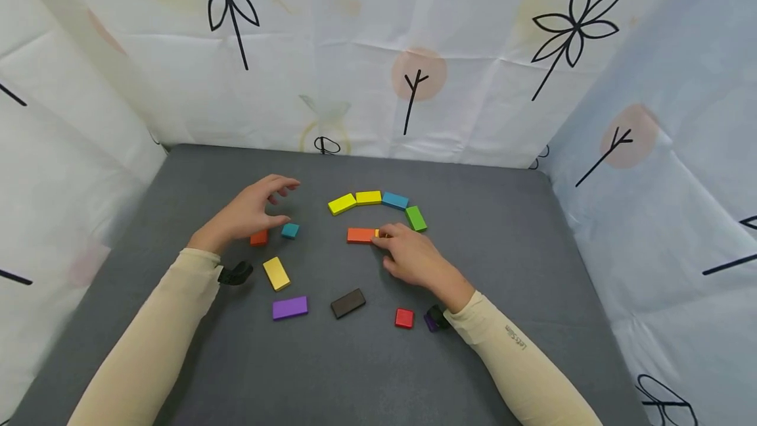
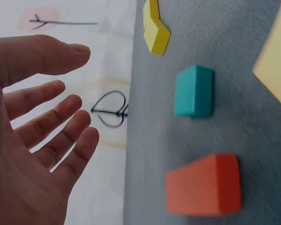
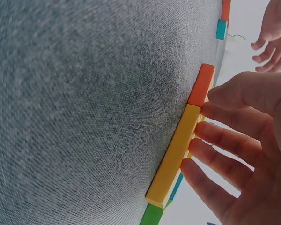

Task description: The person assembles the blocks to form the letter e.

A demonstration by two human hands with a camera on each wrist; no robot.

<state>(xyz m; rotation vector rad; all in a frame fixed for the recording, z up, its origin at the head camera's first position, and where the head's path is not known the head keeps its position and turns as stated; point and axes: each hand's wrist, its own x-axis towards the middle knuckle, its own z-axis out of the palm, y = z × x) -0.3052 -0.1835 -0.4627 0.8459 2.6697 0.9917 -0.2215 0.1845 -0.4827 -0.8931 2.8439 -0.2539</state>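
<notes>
My right hand [image 1: 411,255] is over the middle of the table, its fingers slightly bent. In the right wrist view its fingertips are at the upper edge of a long amber block [image 3: 174,157], and its thumb is by an orange block [image 3: 202,85] set end to end with it. Whether they press on the blocks I cannot tell. The hand covers most of the amber block in the head view. My left hand [image 1: 245,212] hovers with fingers spread and holds nothing. Beneath it are a teal block [image 1: 290,231] and a red-orange block [image 1: 259,238].
Two yellow blocks [image 1: 368,198], a blue block [image 1: 395,200] and a green block [image 1: 416,218] curve behind the right hand. Nearer lie a yellow block [image 1: 276,273], a purple block [image 1: 290,307], a dark brown block [image 1: 348,304] and a red block [image 1: 405,318]. Printed cloth surrounds the table.
</notes>
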